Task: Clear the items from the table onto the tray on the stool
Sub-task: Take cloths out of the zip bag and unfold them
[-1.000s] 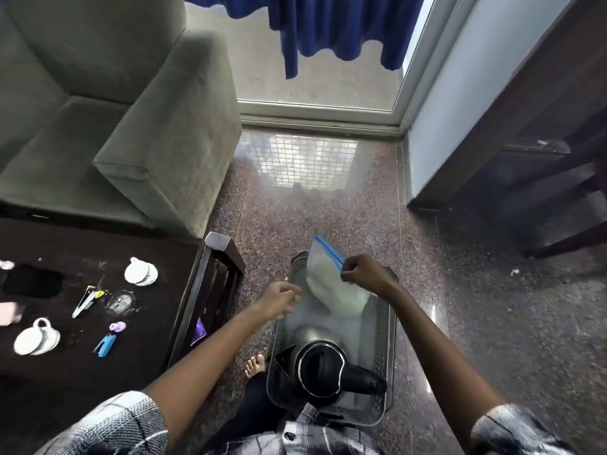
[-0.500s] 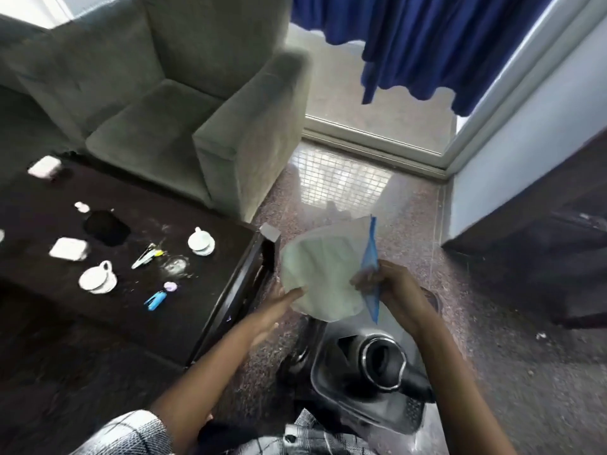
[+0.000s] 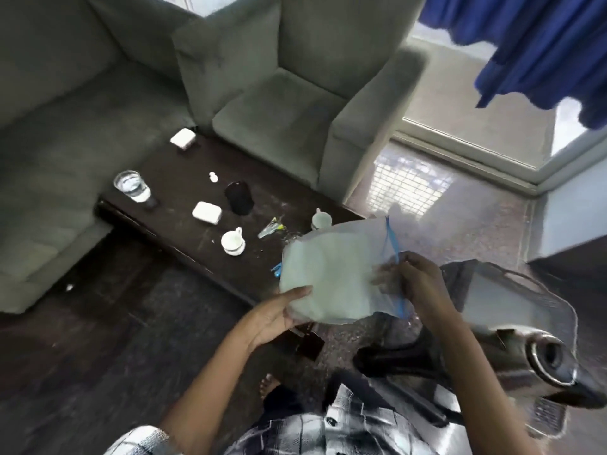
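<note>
A clear zip bag (image 3: 331,274) with a blue seal strip and a pale cloth inside hangs in the air over the table's near corner. My left hand (image 3: 276,318) grips its lower left edge. At its blue-sealed right edge my right hand (image 3: 415,282) pinches it. The metal tray (image 3: 512,297) sits at the right with a steel kettle (image 3: 538,359) in it; the stool under it is hidden. On the dark table (image 3: 184,178) stand two white cups (image 3: 233,242), a glass of water (image 3: 132,185), a black cup (image 3: 239,197), two white boxes (image 3: 206,211) and small clips (image 3: 272,226).
A grey armchair (image 3: 295,103) stands behind the table and a grey sofa (image 3: 56,133) to its left. A blue curtain (image 3: 538,44) hangs at the upper right over a glass door. Speckled stone floor (image 3: 460,224) lies between table and tray.
The bag has been lifted off the tray and carried left toward the table with both hands. My view has swung left, bringing more of the table into sight.
</note>
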{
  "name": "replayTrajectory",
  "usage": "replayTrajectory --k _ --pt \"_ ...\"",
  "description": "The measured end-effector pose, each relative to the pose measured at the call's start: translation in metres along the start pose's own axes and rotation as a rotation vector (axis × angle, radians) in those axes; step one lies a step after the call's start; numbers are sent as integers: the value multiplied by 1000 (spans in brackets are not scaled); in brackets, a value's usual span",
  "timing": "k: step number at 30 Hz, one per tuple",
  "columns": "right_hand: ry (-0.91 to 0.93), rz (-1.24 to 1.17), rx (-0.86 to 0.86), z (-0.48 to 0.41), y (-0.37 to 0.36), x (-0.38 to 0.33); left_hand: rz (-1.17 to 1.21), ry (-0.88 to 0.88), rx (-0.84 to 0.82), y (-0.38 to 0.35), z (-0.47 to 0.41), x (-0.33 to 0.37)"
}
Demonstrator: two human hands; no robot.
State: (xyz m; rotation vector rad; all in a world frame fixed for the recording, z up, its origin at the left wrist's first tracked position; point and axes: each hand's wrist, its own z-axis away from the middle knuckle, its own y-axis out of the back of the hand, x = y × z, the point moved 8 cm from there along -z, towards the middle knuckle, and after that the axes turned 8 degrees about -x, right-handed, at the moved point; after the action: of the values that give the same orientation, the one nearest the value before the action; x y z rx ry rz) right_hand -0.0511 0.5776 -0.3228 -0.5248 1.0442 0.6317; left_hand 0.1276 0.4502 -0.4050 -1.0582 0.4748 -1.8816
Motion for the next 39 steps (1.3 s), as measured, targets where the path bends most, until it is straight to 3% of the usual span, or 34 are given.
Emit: replayTrajectory --k 9,15,20,30,36,39 --pt "0 217 -102 -28 -85 -3 -175 -146 131 73 40 77" --pt "-65 -44 -192 -71 -149 -8 -177 -159 134 121 42 140" --pt "-108 13 -189 -133 -198 -13 -188 -117 97 153 29 206" --pt "-75 357 -103 -215 -295 -64 -84 -6 46 218 19 331" --pt "10 352 101 -247 -348 -75 -187 55 44 256 4 393" --pt "-32 261 207 -258 -378 -69 -216 130 -11 273 -1 418"
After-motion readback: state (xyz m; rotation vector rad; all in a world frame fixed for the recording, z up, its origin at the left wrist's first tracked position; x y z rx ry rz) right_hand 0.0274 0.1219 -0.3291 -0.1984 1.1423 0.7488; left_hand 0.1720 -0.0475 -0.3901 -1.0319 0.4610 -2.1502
